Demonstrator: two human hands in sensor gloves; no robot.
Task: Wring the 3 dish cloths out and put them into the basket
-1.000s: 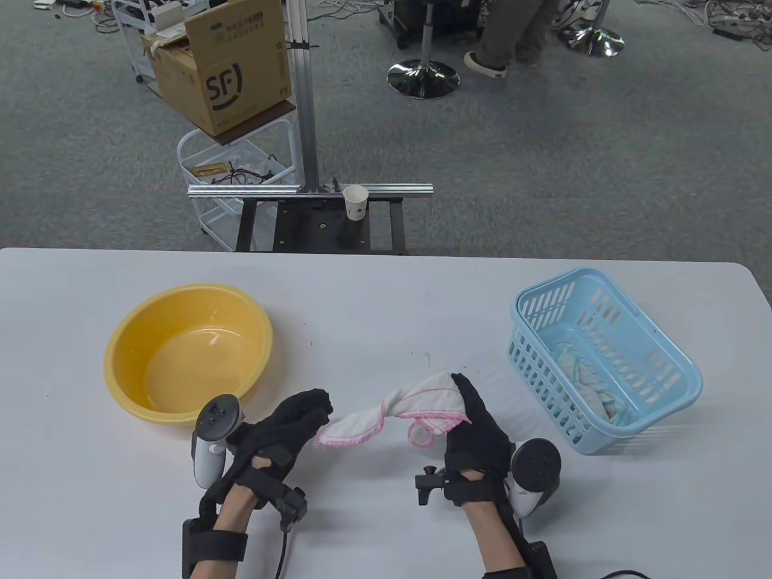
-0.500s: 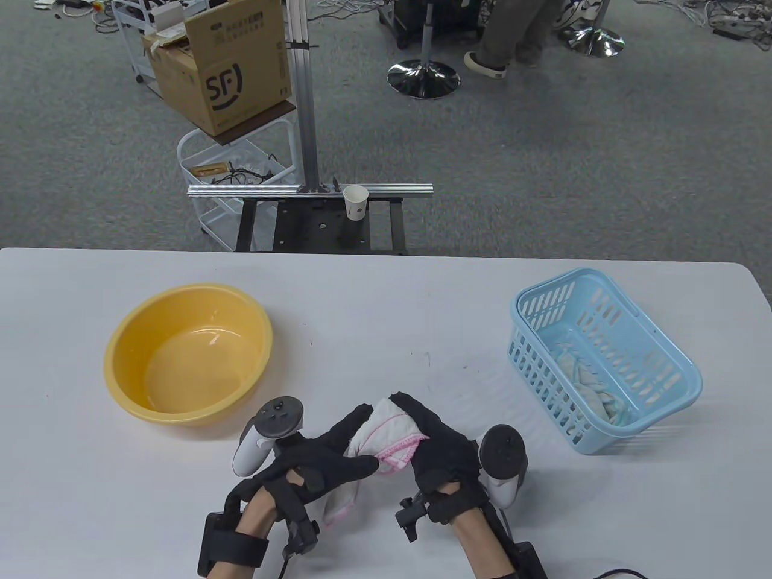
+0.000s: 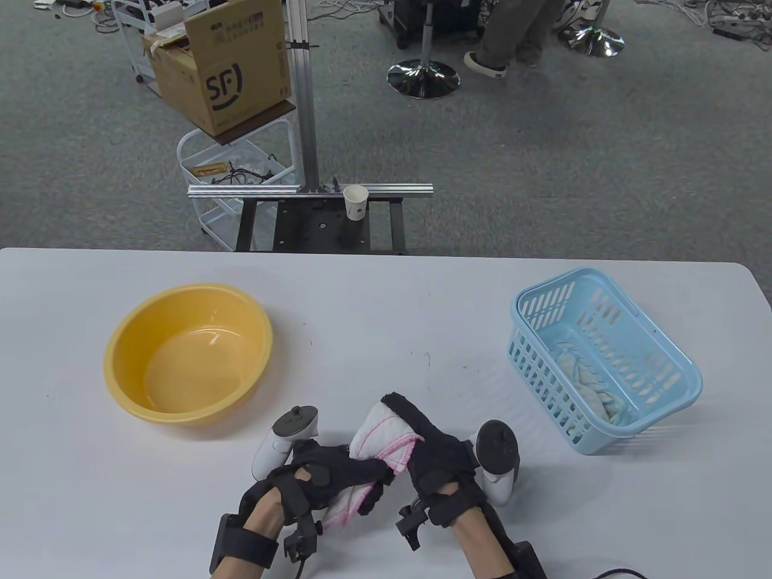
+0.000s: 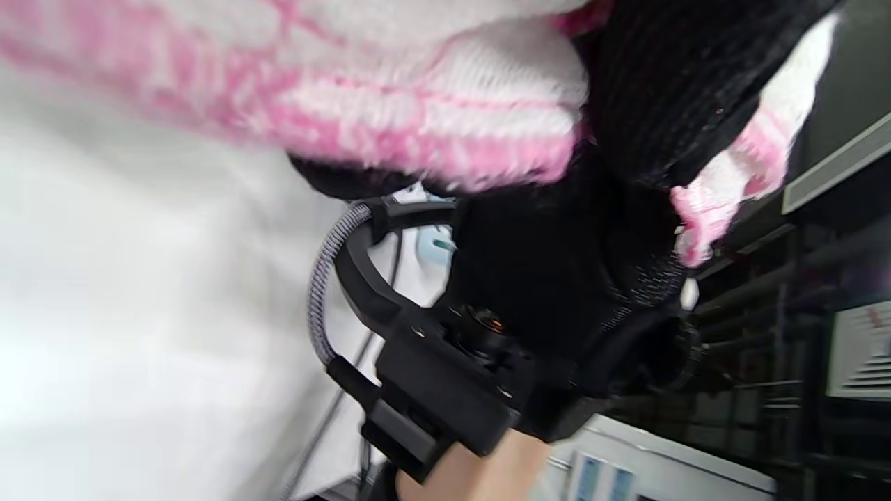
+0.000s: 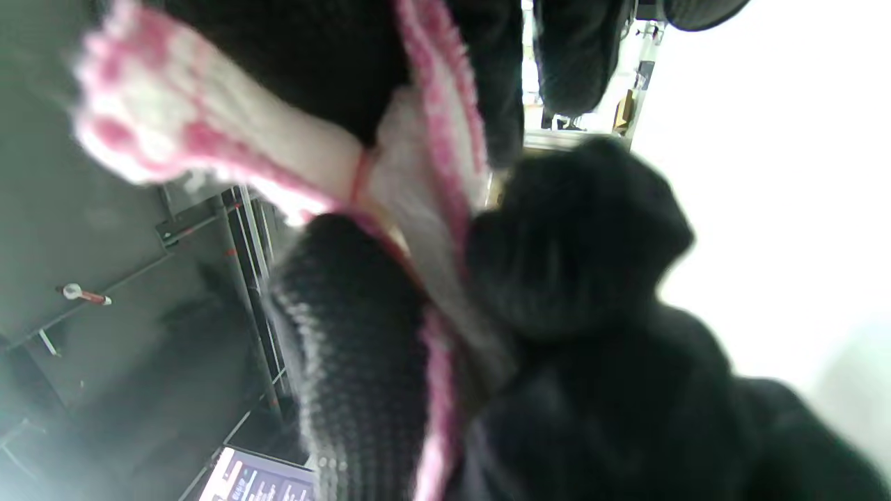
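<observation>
Tabletop point(image 3: 386, 301): white, spanning the lower half of the table view.

Cardboard box point(image 3: 223, 66): on a cart at 11 o'clock beyond the tabletop; side printed "SF".

Basin point(image 3: 188, 353): yellow, round, at 9 o'clock on the tabletop, well apart from the basket.

Basket point(image 3: 675, 356): light blue, slotted walls, at 3 o'clock; crumpled white cloths point(image 3: 588, 380) lay inside it.

Left hand point(image 3: 329, 476): at 6 o'clock, black glove, fingers curled round the lower end of the dish cloth; grip closed on it.

Right hand point(image 3: 437, 455): just beside the left, fingers wrapped over the cloth's upper end; grip likewise closed on it.

Dish cloth point(image 3: 383, 440): white with pink edging, bunched into a short roll between both hands, above the tabletop's near edge; long axis ran from 7 o'clock to 1 o'clock, a pink-trimmed tail hanging below the left hand.

Paper cup point(image 3: 355, 202): white, upright on the black stand beyond the tabletop at 12 o'clock; small mark unreadable.
</observation>
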